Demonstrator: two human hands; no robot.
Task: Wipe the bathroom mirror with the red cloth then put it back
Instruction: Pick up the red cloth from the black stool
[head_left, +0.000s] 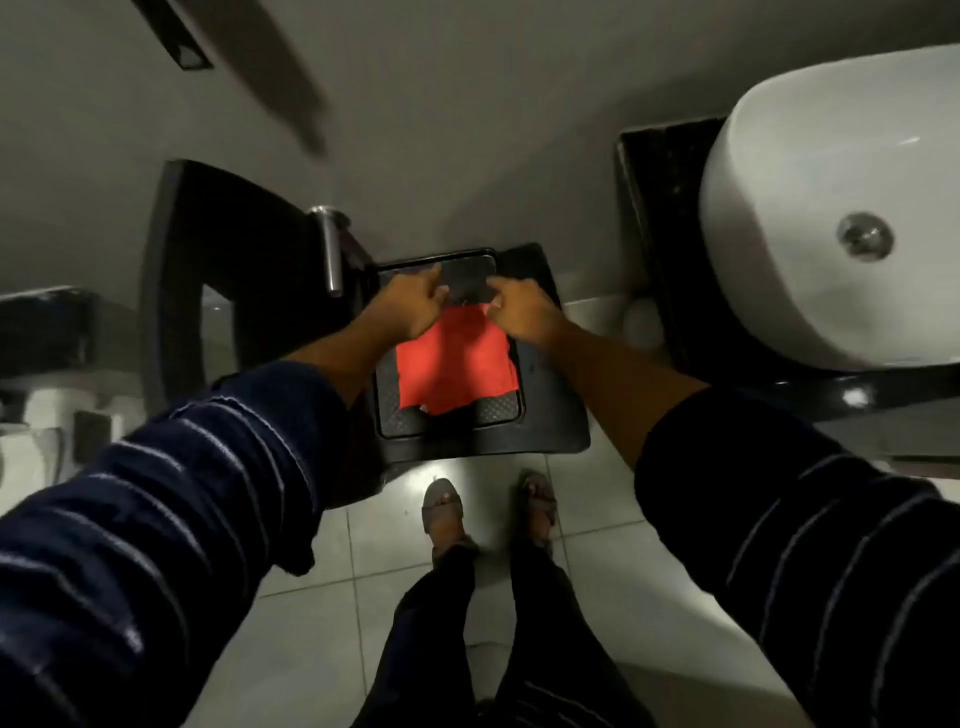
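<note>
The red cloth (454, 364) lies spread almost flat in a black tray with a textured bottom, below the wall and to the left of the white sink. It is bright red-orange and roughly square, with a slightly uneven lower edge. It covers the middle of the tray. Its far edge is under the fingers of both hands. The mirror is not in view.

A white oval basin (831, 208) with a metal drain (865, 236) sits at right on a dark worktop (670, 218). Pale floor tiles (597, 587) lie below.
</note>
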